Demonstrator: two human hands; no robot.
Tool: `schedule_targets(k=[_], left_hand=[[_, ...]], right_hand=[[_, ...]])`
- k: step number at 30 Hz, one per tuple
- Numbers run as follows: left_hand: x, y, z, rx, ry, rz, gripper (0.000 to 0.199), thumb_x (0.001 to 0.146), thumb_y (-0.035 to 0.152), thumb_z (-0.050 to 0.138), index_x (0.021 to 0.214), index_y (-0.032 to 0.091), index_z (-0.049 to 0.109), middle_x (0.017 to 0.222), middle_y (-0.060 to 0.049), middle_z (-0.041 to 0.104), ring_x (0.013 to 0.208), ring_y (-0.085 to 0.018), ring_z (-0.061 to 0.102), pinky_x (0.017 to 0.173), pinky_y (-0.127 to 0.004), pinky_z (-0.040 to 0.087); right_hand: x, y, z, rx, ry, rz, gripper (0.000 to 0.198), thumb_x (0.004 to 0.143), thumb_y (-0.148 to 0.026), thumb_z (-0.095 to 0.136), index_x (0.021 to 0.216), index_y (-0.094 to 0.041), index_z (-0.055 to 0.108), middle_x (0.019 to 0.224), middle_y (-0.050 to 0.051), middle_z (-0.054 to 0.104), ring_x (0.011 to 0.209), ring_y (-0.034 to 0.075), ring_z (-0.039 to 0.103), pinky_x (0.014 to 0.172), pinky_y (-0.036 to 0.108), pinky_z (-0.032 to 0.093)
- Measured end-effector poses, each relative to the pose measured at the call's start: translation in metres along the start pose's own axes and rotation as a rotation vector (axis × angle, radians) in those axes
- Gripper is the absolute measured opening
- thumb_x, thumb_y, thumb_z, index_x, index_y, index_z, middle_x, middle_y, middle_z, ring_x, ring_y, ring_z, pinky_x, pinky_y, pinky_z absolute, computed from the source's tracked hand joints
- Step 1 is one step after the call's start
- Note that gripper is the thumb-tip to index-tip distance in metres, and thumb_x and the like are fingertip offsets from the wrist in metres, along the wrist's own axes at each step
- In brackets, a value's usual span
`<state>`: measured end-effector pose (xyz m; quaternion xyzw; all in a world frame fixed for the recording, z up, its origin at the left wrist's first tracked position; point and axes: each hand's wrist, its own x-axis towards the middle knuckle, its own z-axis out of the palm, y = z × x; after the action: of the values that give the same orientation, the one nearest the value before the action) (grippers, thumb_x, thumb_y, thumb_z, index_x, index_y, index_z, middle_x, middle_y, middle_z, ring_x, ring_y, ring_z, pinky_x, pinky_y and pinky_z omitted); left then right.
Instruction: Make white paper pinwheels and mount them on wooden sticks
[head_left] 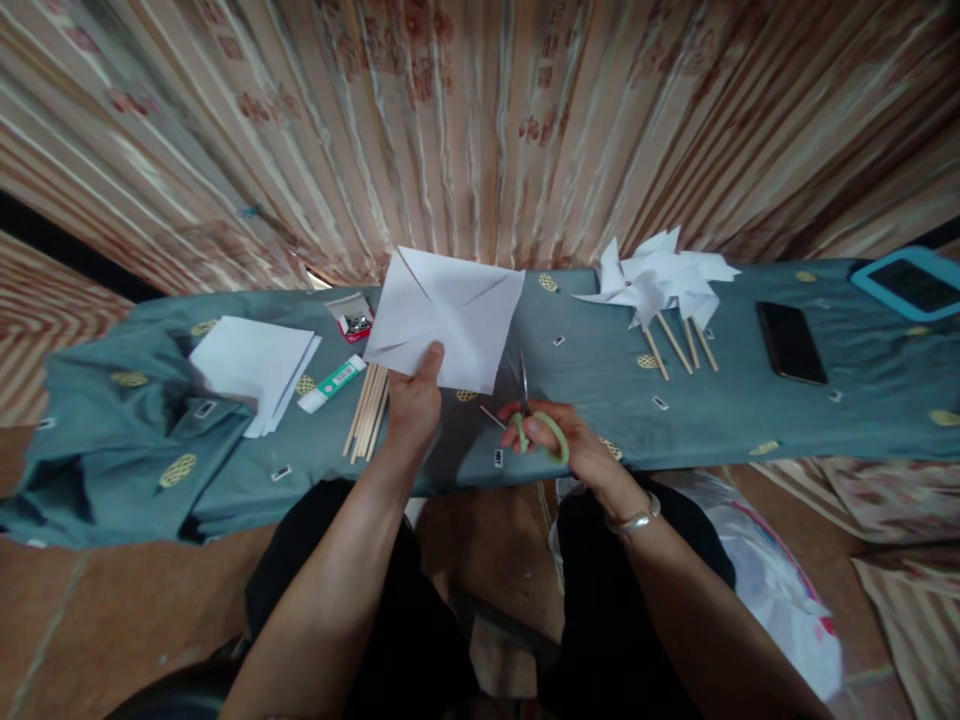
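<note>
My left hand grips a square sheet of white paper by its near edge, thumb on top. Slits run in from several of the sheet's corners toward its middle. In my right hand is a pair of scissors with light green handles. Their blades point away from me, just right of the paper and apart from it. Under the paper's left side, wooden sticks lie in a bundle. A small red and white box of shiny metal pins stands beside the paper's left edge.
A stack of white paper lies at the left, near a green and white eraser. White paper pinwheels on sticks, a black phone and a blue-framed tablet lie right. A curtain hangs behind the cloth-covered table.
</note>
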<state>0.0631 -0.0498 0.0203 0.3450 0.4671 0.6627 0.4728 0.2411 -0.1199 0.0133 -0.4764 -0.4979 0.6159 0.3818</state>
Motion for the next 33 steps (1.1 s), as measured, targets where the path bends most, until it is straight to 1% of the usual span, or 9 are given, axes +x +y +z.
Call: schedule_targets(k=[3, 6, 8, 11, 13, 19, 23, 29, 33], left_hand=[[0.007, -0.005, -0.002, -0.010, -0.019, 0.054, 0.048, 0.069, 0.039, 0.083, 0.109, 0.020, 0.067, 0.119, -0.009, 0.071, 0.118, -0.026, 0.064, 0.108, -0.038, 0.045], [0.008, -0.011, -0.003, 0.023, -0.051, 0.088, 0.053, 0.069, 0.043, 0.082, 0.113, 0.019, 0.065, 0.123, -0.011, 0.070, 0.118, -0.027, 0.064, 0.109, -0.041, 0.045], [0.006, -0.011, -0.003, 0.062, -0.057, 0.088, 0.049, 0.072, 0.044, 0.080, 0.110, 0.018, 0.066, 0.123, -0.012, 0.070, 0.117, -0.027, 0.064, 0.108, -0.042, 0.046], [0.001, -0.008, -0.002, 0.114, -0.067, 0.072, 0.038, 0.074, 0.044, 0.078, 0.099, 0.016, 0.068, 0.116, -0.014, 0.072, 0.114, -0.029, 0.066, 0.105, -0.043, 0.049], [-0.001, -0.006, -0.002, 0.135, -0.071, 0.064, 0.035, 0.075, 0.042, 0.077, 0.094, 0.015, 0.069, 0.111, -0.014, 0.073, 0.112, -0.029, 0.067, 0.103, -0.042, 0.050], [-0.003, -0.010, 0.000, 0.139, -0.092, 0.078, 0.039, 0.076, 0.042, 0.076, 0.104, 0.016, 0.069, 0.112, -0.012, 0.074, 0.112, -0.028, 0.067, 0.101, -0.042, 0.051], [-0.003, -0.014, 0.001, 0.135, -0.098, 0.089, 0.037, 0.077, 0.039, 0.075, 0.106, 0.017, 0.069, 0.110, -0.011, 0.074, 0.108, -0.027, 0.069, 0.100, -0.041, 0.052], [-0.002, -0.020, -0.001, 0.149, -0.137, 0.108, 0.042, 0.077, 0.045, 0.075, 0.109, 0.019, 0.069, 0.109, -0.010, 0.075, 0.109, -0.026, 0.068, 0.099, -0.039, 0.052], [-0.001, -0.022, -0.002, 0.172, -0.130, 0.095, 0.042, 0.077, 0.046, 0.075, 0.109, 0.020, 0.069, 0.108, -0.010, 0.075, 0.107, -0.026, 0.069, 0.098, -0.038, 0.053]], right_hand=[[-0.007, -0.001, -0.001, -0.072, -0.161, 0.054, 0.060, 0.072, -0.070, 0.070, 0.096, -0.015, 0.067, 0.078, 0.004, 0.070, 0.066, 0.014, 0.060, 0.061, 0.026, 0.047], [-0.009, -0.002, 0.000, -0.104, -0.213, 0.100, 0.060, 0.071, -0.069, 0.071, 0.096, -0.014, 0.065, 0.076, 0.003, 0.068, 0.067, 0.013, 0.060, 0.063, 0.026, 0.047], [-0.009, -0.003, 0.000, -0.126, -0.212, 0.098, 0.061, 0.072, -0.070, 0.069, 0.096, -0.014, 0.065, 0.075, 0.002, 0.067, 0.066, 0.013, 0.059, 0.063, 0.026, 0.046], [-0.009, -0.005, 0.001, -0.171, -0.198, 0.077, 0.060, 0.075, -0.071, 0.065, 0.095, -0.015, 0.065, 0.076, 0.003, 0.068, 0.067, 0.014, 0.058, 0.062, 0.027, 0.046], [-0.009, -0.006, 0.001, -0.194, -0.187, 0.070, 0.060, 0.076, -0.072, 0.063, 0.096, -0.015, 0.065, 0.076, 0.003, 0.068, 0.067, 0.014, 0.058, 0.061, 0.027, 0.046], [-0.009, -0.008, 0.001, -0.234, -0.171, 0.064, 0.063, 0.075, -0.075, 0.062, 0.094, -0.016, 0.066, 0.074, 0.003, 0.068, 0.065, 0.014, 0.058, 0.060, 0.027, 0.046], [-0.009, -0.008, 0.001, -0.244, -0.172, 0.066, 0.061, 0.076, -0.074, 0.062, 0.091, -0.016, 0.066, 0.073, 0.003, 0.066, 0.065, 0.014, 0.056, 0.060, 0.026, 0.045], [-0.008, -0.005, 0.001, -0.232, -0.175, 0.056, 0.056, 0.078, -0.070, 0.062, 0.091, -0.015, 0.065, 0.073, 0.002, 0.064, 0.065, 0.014, 0.056, 0.059, 0.027, 0.044], [-0.008, -0.005, 0.001, -0.231, -0.176, 0.053, 0.056, 0.078, -0.070, 0.062, 0.090, -0.015, 0.065, 0.073, 0.003, 0.063, 0.064, 0.014, 0.055, 0.058, 0.026, 0.044]])
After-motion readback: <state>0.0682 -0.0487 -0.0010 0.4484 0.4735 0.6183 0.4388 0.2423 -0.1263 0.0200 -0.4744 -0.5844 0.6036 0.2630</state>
